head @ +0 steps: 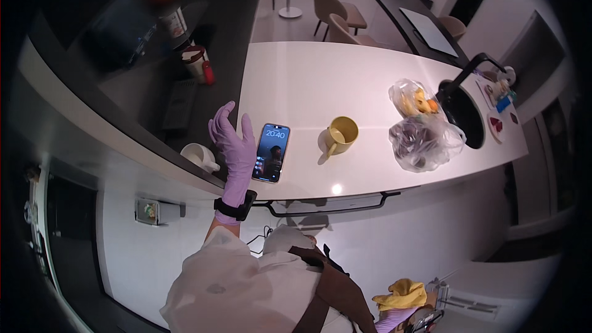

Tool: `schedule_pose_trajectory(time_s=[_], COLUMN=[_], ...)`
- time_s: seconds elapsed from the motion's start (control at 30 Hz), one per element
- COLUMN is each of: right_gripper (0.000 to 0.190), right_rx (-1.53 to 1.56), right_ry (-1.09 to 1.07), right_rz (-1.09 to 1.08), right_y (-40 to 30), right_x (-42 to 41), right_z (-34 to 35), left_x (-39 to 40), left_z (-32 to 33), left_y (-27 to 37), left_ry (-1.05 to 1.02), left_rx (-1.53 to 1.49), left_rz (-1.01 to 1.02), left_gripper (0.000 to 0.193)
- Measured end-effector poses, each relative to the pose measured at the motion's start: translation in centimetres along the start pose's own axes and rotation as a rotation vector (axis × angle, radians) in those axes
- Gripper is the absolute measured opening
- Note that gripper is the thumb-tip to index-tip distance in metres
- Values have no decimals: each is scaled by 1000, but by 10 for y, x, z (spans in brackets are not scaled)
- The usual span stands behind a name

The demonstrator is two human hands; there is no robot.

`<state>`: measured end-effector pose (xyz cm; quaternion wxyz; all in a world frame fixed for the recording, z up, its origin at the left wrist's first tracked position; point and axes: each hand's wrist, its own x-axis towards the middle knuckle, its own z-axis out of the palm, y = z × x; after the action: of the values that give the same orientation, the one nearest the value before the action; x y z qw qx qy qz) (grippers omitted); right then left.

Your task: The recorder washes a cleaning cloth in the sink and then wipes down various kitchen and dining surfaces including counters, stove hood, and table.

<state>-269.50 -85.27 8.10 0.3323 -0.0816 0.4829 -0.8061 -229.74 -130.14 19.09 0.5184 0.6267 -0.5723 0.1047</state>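
My left hand (236, 148), in a thin purple glove with a black band at the wrist, hangs over the counter's left edge with its fingers apart and nothing in it. Just right of it a smartphone (272, 152) with a lit screen lies on the white countertop (300, 83). Farther right stands a yellow mug (342, 134). Low at the right, away from the counter, my right hand (397, 319), gloved too, holds a bunched yellow cloth (402, 293); its fingers are mostly hidden. A white mug (199, 156) is left of my left hand on the dark surface.
Clear plastic bags of fruit (416, 101) and of dark produce (423, 143) lie beside a black sink (467, 125) with a black faucet (476, 62). A red-lidded container (196, 62) stands on the dark counter at left. A black rail (333, 212) runs along the countertop's front.
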Motion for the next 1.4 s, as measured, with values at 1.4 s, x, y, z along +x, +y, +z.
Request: schedule_pose_trajectory(time_s=[1.4], right_gripper=[28], right_rx=[-1097], right_ry=[222], right_rz=[-757], right_y=[-379], right_x=[381], right_z=[-331], left_x=[-334], left_z=[291], left_y=[807], left_ry=[-446], left_rx=[-790], left_rz=[574], left_gripper=[35])
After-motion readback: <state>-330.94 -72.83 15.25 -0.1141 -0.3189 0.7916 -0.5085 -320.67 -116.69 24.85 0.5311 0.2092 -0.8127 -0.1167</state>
